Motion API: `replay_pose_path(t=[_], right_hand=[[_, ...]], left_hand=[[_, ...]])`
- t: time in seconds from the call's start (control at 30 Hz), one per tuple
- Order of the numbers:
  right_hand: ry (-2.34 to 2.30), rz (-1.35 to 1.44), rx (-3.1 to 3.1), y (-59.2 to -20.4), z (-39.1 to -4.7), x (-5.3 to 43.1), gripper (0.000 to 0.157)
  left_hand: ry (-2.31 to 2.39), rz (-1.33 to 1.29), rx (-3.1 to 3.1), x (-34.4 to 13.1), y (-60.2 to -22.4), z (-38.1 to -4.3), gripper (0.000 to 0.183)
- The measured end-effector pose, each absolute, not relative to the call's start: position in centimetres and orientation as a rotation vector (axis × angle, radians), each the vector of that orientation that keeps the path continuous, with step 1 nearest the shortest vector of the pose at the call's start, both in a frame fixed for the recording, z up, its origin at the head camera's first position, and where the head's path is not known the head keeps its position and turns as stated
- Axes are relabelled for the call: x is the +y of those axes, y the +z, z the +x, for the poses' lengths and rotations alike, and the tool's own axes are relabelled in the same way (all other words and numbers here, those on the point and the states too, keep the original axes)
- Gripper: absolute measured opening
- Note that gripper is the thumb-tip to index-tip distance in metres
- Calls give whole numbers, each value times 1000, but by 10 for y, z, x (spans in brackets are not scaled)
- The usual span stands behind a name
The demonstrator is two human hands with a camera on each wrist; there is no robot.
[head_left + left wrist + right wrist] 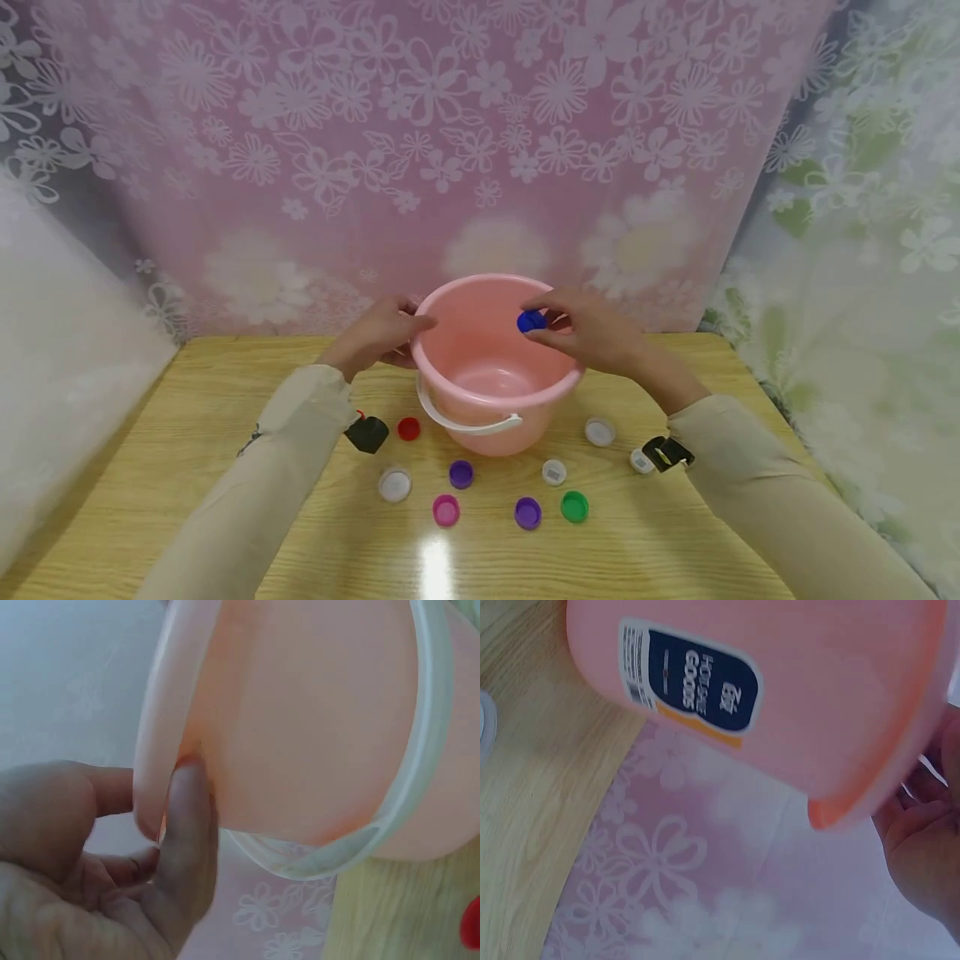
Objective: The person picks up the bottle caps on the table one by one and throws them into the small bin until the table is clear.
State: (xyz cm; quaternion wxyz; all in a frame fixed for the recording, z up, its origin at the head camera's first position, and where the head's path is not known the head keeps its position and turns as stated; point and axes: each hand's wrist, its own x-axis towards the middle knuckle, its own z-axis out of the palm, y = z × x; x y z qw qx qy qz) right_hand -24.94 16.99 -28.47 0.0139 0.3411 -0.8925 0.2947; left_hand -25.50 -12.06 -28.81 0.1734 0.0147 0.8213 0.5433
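A pink plastic bucket (465, 333) with a white handle (480, 428) stands on the wooden table. My left hand (382, 333) grips its rim from the left; in the left wrist view, that hand's thumb and fingers lie on either side of the rim (169, 697). Over the right part of the bucket's opening, my right hand (600, 333) pinches a blue bottle cap (532, 322) between thumb and fingers. In the right wrist view, the hand (922, 847) shows beyond the rim and the cap is hidden.
Several caps lie in front of the bucket: red (408, 429), pink (446, 511), green (574, 507), purple ones (528, 513) and white ones (395, 484). A white cap (600, 432) lies right of the bucket. A pink flowered curtain (375, 167) hangs behind the table.
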Motion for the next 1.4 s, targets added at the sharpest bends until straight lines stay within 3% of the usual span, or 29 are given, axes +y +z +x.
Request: replay_pose_path(t=[0.67,1.0,1.4], right_hand=[[949,1271,-2735,-301,-268,121,36],[817,1288,-2812,-302,-262,126,33],[712,1214,-2923,-299,-257,135,32]], left_hand=[[1831,-8,2018,-150,-302,-262,38],[1967,-57,1895,-143,-310,-258,23],[1968,-9,1890,-134,-307,-258,23]])
